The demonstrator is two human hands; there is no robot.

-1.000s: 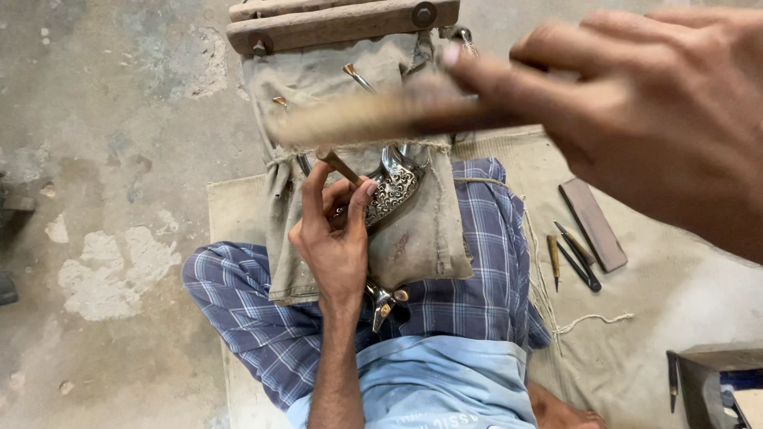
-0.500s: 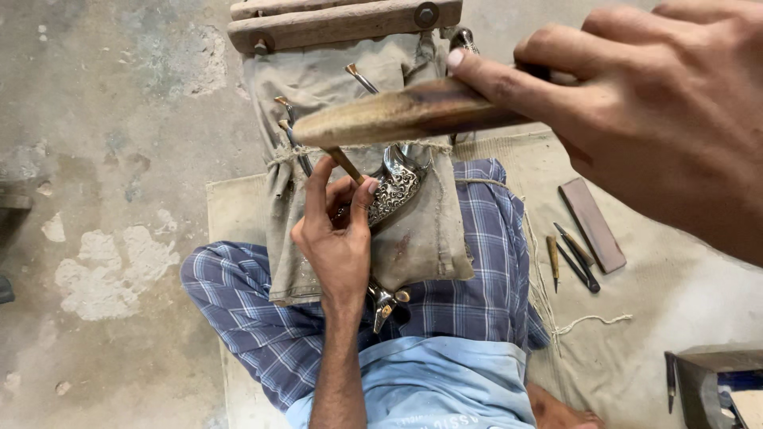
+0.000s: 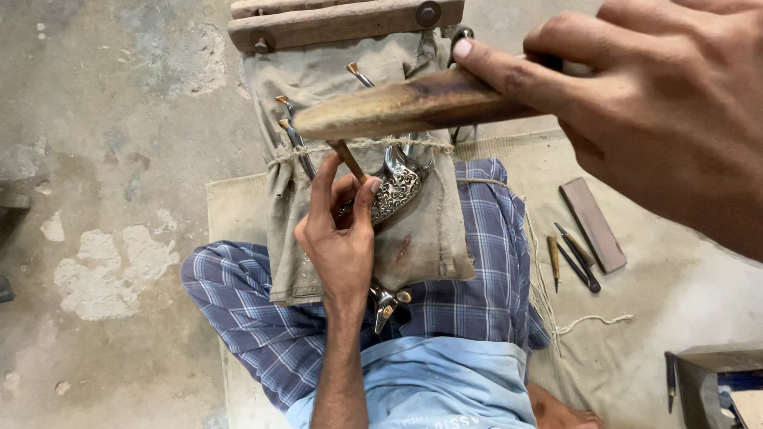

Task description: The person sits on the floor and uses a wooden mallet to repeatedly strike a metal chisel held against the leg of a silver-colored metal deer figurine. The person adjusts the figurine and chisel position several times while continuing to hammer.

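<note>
**Chisel held to chased silver, mallet raised above**

The left hand [image 3: 340, 238] pinches a slim brown wooden-handled chisel [image 3: 350, 161] between thumb and fingertips, closed snugly round its shaft. The chisel leans up and to the left, its lower end set against an ornate silver metal piece with scrolled relief work [image 3: 395, 191]. That piece lies on a worn beige canvas cloth [image 3: 421, 238] draped over the lap and tied across with thin string.

The right hand [image 3: 660, 119], close to the camera, is wrapped firmly round a long brown wooden mallet [image 3: 413, 103], forefinger stretched along its top. The mallet lies nearly level, just above the chisel's upper end; whether the two touch cannot be told.

Several metal tools [image 3: 292, 135] stick out from under the string. Past the cloth, a weathered wooden block with bolts [image 3: 342, 22] rests on the concrete floor [image 3: 103, 143]. The blue checked garment [image 3: 262, 318] covers the crossed legs. On the tan mat [image 3: 675, 294] to the right lie a flat brown rectangular stone [image 3: 592, 224] and a few slender dark gravers [image 3: 574, 258], near each other.
</note>
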